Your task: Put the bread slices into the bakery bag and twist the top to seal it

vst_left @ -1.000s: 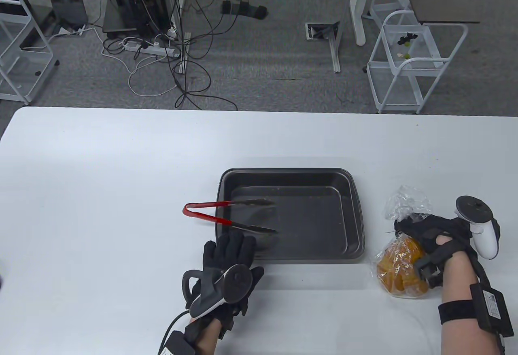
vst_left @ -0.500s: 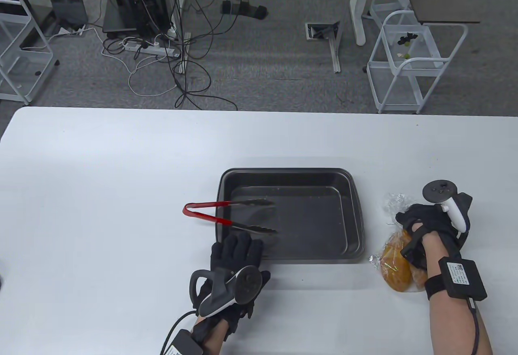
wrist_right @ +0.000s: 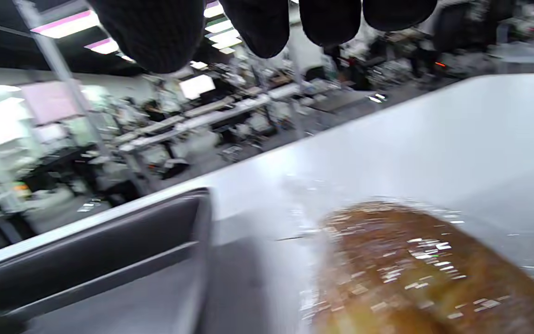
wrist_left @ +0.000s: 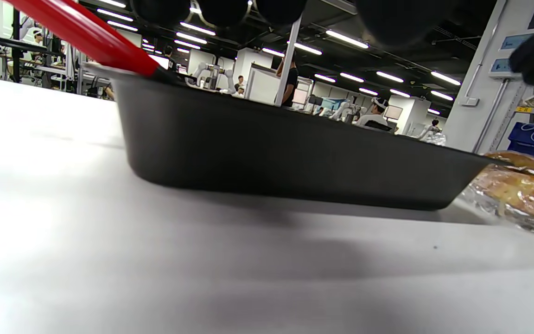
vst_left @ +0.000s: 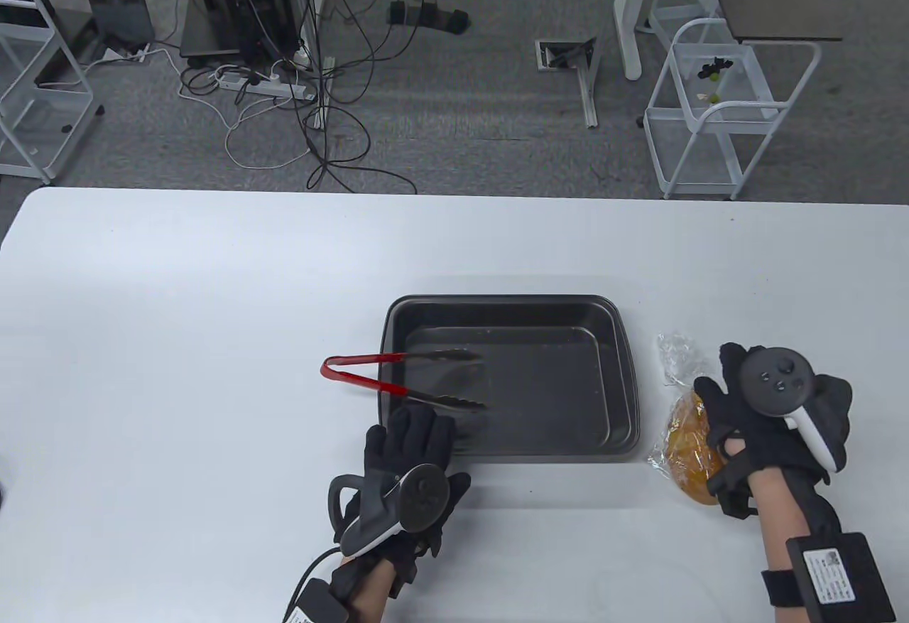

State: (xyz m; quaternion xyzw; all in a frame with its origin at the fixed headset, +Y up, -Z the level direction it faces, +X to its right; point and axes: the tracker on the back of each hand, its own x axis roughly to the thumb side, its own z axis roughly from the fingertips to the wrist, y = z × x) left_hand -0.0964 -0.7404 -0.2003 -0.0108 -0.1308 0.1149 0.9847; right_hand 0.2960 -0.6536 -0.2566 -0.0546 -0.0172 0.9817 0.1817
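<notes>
Crinkling clear bag [vst_left: 678, 360] — golden bread [vst_left: 690, 449]

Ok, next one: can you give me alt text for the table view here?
On a white table, the right hand rests on a clear bakery bag holding bread, right of an empty dark baking tray. Red-handled tongs lie across the tray's left rim, and the left hand lies flat by its near-left corner.

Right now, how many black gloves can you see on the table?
2. The left hand rests at the near edge of the baking tray, beside the red tongs. The right hand lies over the bread bag, right of the tray.
</notes>
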